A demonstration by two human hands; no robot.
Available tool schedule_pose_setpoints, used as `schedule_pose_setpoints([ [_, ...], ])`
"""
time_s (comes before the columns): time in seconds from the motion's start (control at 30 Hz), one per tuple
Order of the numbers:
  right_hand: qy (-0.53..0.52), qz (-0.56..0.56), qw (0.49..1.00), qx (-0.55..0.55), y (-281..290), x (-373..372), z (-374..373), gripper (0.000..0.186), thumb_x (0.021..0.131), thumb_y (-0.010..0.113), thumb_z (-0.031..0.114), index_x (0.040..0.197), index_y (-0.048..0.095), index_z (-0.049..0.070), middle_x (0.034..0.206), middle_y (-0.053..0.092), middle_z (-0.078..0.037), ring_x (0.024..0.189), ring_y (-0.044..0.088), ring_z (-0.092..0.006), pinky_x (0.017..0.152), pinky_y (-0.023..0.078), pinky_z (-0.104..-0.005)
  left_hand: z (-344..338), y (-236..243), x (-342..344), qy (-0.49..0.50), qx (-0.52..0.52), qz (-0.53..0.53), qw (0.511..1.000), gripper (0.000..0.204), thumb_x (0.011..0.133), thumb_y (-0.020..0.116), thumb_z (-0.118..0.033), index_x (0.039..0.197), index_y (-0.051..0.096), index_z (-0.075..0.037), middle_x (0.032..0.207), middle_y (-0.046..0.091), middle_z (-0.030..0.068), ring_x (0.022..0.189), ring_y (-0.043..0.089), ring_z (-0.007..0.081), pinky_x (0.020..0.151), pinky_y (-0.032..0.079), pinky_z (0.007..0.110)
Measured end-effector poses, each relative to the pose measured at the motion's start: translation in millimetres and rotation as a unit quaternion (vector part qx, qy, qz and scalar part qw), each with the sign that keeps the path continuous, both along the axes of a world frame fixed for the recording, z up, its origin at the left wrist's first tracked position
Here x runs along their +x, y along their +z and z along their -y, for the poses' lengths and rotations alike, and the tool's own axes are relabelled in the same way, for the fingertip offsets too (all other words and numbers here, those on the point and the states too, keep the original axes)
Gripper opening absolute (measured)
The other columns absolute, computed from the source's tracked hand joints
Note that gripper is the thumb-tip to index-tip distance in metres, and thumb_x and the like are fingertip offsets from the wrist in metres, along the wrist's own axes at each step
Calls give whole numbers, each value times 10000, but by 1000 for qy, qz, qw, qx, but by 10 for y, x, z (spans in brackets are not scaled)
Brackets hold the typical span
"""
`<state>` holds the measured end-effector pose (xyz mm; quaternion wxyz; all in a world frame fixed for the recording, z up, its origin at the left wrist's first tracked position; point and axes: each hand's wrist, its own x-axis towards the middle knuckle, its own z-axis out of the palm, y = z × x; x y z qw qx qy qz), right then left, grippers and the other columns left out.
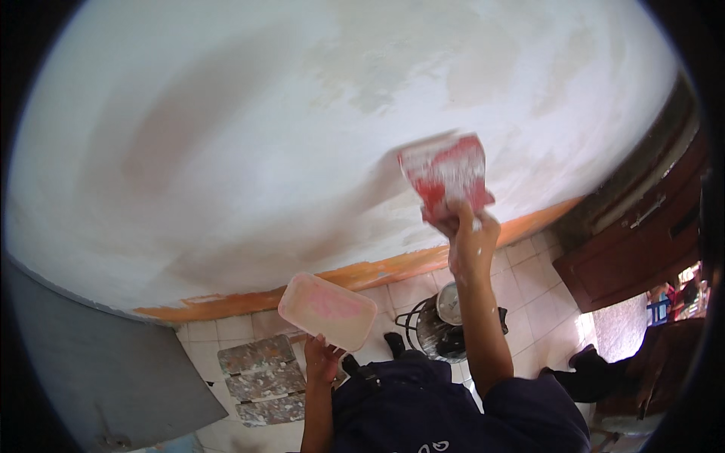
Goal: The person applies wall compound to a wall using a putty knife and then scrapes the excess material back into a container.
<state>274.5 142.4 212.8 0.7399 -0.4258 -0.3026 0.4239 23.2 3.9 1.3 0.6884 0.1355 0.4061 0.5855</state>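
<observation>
My right hand [473, 230] is closed around the lower end of a red putty spreader [451, 170] smeared with white paste. The spreader's wide edge is at the white wall [302, 151]; whether it touches cannot be told. Lower down, my left hand [322, 359] grips the near edge of a shallow pale pink tray [328, 311], its fingers partly under it. The tray's inside has a stronger pink patch in a whitish layer. Grey, uneven patches [370, 72] show on the upper wall.
An orange band [226, 303] runs along the wall's foot. A paint-spattered slatted wooden stool [264, 381] stands left of me, a round stand [430, 328] holding a white container [449, 303] by my right arm. A grey door [98, 370] is left, a brown door [642, 234] right.
</observation>
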Motion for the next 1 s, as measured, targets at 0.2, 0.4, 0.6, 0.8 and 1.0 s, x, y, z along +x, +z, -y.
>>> schedule_pose_setpoints([
  [0.2,-78,-34,982,-171,-1308,243,-146,167,856,506,18,827,545,-142,807,622,-206,672,655,-265,637,592,-365,-13,69,73,6,-2,2,1000,581,836,617,-374,1299,400,-96,1228,513,96,1092,538,287,850,494,476],
  [0.4,-57,12,998,-4,272,111,-575,205,821,549,68,771,576,-128,738,650,-193,652,665,-256,626,565,-303,17,65,-2,6,16,-17,1000,625,817,637,-383,1316,382,-106,1237,511,83,1101,537,263,837,509,453],
  [0.6,-102,85,989,-61,-576,474,-127,193,822,562,51,792,563,-140,712,624,-174,635,649,-252,608,573,-324,-33,95,17,13,30,1,999,628,809,643,-379,1312,378,-112,1226,515,86,1100,542,262,826,520,438],
  [0.8,-53,48,995,-71,-1168,337,-532,170,819,605,66,770,580,-94,711,640,-157,621,645,-207,593,581,-336,-84,224,79,16,27,2,1000,613,794,637,-311,1305,374,-97,1190,534,111,1054,579,293,806,541,473],
  [1.0,-51,-13,998,24,259,-63,-337,221,829,578,71,786,578,-145,730,634,-178,632,650,-227,612,576,-296,-104,162,23,18,25,22,999,607,788,640,-265,1295,370,-69,1164,545,134,1005,608,300,784,558,479],
])
